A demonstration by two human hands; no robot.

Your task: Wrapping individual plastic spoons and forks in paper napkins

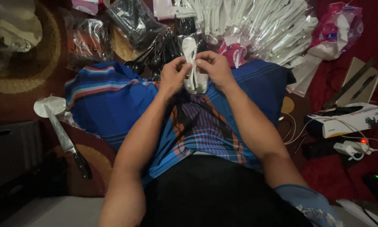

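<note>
Both hands meet at twelve o'clock of the lap, over a blue striped and checked cloth [113, 101] that covers the knees. The left hand [174, 75] pinches the left edge of a small clear plastic sleeve [194, 71] between thumb and forefinger, fingers drawn in narrow. The right hand [214, 67] pinches the sleeve's right edge in the same tight way. The sleeve stands upright between the two hands and holds a white plastic spoon [189, 48], bowl end up; what else sits lower in the sleeve is too folded to tell.

Just beyond the hands, at twelve o'clock, a cluster of black plastic spoons [153, 61] lies loose on the floor, their bowls toward the cloth. At one o'clock a large heap of already packed clear sleeves [260, 25], each with white cutlery inside, fans out across the floor. At eleven o'clock a clear bag [134, 19] holds dark items that cannot be made out. At two o'clock a pink and white packet [338, 25] lies on the red floor covering. At three o'clock a white tissue box [353, 120] sits with a charger and white cables [351, 147] just beside it. At nine o'clock a knife with a dark handle [64, 141] rests on the rug.
</note>
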